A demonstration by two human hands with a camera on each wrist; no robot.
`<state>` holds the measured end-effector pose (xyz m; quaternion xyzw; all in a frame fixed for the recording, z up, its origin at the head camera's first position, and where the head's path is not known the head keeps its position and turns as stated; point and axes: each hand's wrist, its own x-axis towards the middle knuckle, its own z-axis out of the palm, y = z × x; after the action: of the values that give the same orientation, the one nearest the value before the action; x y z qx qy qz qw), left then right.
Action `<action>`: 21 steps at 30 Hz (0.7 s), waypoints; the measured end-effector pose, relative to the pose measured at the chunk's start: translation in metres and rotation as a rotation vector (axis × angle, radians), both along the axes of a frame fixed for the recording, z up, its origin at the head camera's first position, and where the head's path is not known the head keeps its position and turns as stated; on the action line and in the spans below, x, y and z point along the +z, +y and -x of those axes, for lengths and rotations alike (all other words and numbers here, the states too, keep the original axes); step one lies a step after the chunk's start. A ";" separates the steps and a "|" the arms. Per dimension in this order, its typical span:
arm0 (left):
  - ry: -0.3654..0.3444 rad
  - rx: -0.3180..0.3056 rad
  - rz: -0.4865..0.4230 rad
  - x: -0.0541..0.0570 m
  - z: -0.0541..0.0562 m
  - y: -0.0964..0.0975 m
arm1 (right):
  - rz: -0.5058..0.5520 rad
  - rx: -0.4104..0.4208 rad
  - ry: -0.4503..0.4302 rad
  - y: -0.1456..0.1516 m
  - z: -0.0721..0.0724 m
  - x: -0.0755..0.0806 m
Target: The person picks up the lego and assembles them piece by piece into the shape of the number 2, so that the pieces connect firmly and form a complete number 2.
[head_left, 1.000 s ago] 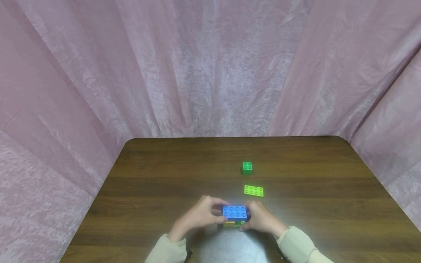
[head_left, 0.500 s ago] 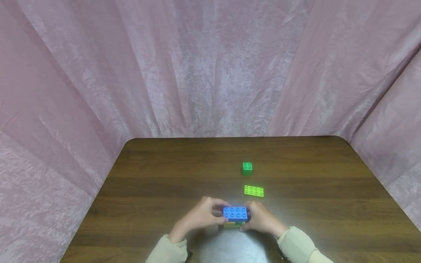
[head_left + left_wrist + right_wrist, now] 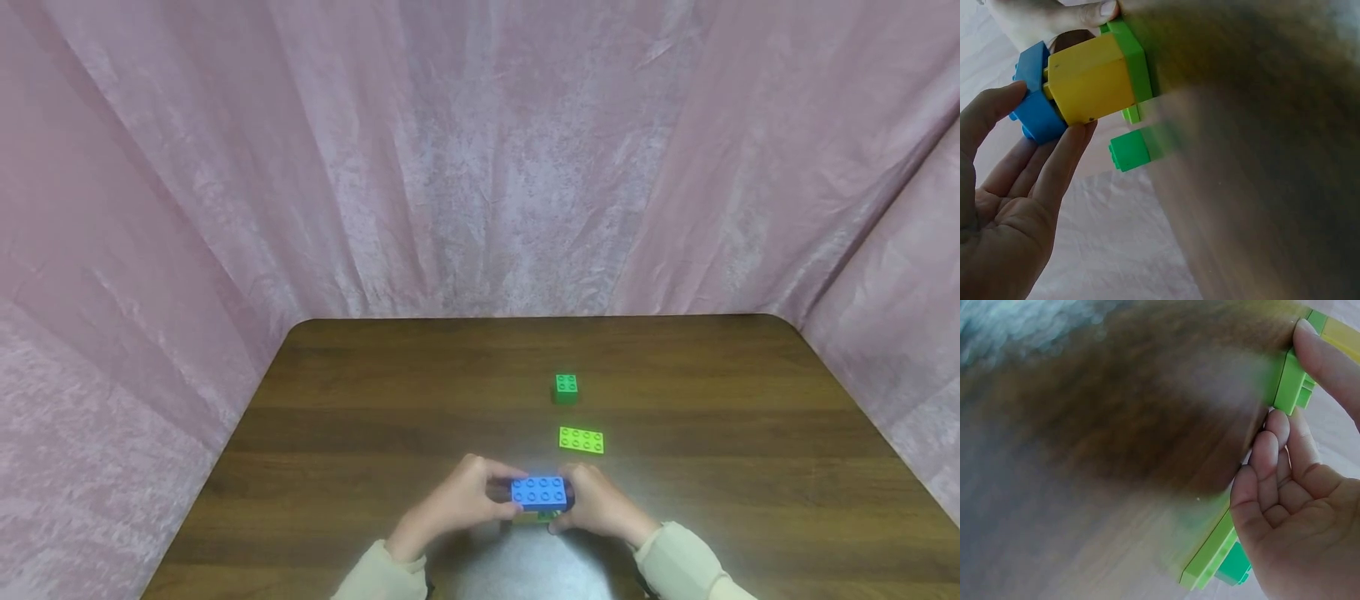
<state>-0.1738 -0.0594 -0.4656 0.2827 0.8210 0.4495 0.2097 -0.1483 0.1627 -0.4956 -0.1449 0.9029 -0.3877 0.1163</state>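
Near the front middle of the table, my left hand (image 3: 467, 497) pinches a blue eight-stud building brick (image 3: 538, 493) between thumb and fingers. Under the blue brick is a yellow brick (image 3: 1090, 78), with its studs showing in a narrow gap between the two in the left wrist view. The yellow brick sits on a light green plate (image 3: 1135, 59), whose free studs lie to its right. My right hand (image 3: 596, 500) grips the right end of that plate, thumb on the near side and fingertips on the far side.
Just beyond my hands, a second light green eight-stud plate (image 3: 581, 440) lies flat on the brown wooden table (image 3: 360, 400). Behind it stands a darker green four-stud brick (image 3: 566, 388). Pink curtains (image 3: 480, 167) hang around the table's back and sides.
The head view has shifted slightly, with everything a little lower in it. The blue brick overlaps slightly more of the pieces beneath. Both hands keep their grip.
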 end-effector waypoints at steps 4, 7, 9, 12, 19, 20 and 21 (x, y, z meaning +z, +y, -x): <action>0.008 0.019 0.002 0.000 -0.003 0.000 | 0.002 0.010 0.011 0.000 0.000 0.000; 0.036 0.023 -0.005 -0.001 -0.003 0.001 | 0.006 0.012 0.015 0.000 0.000 -0.001; 0.074 0.021 -0.012 -0.003 -0.004 0.002 | 0.006 0.010 0.015 0.001 -0.001 -0.001; 0.124 0.023 -0.018 -0.005 -0.004 0.004 | 0.007 0.007 0.016 0.001 -0.001 -0.001; 0.131 0.027 -0.008 -0.004 -0.005 0.005 | 0.007 0.008 0.011 0.001 -0.001 0.000; 0.131 0.028 -0.005 -0.004 -0.005 0.004 | 0.007 0.008 0.010 0.001 -0.001 0.000; 0.131 0.028 -0.002 -0.004 -0.005 0.004 | 0.006 0.007 0.009 0.000 -0.001 0.001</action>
<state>-0.1691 -0.0554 -0.4699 0.3001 0.8365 0.4337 0.1488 -0.1475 0.1630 -0.4950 -0.1500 0.9017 -0.3894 0.1131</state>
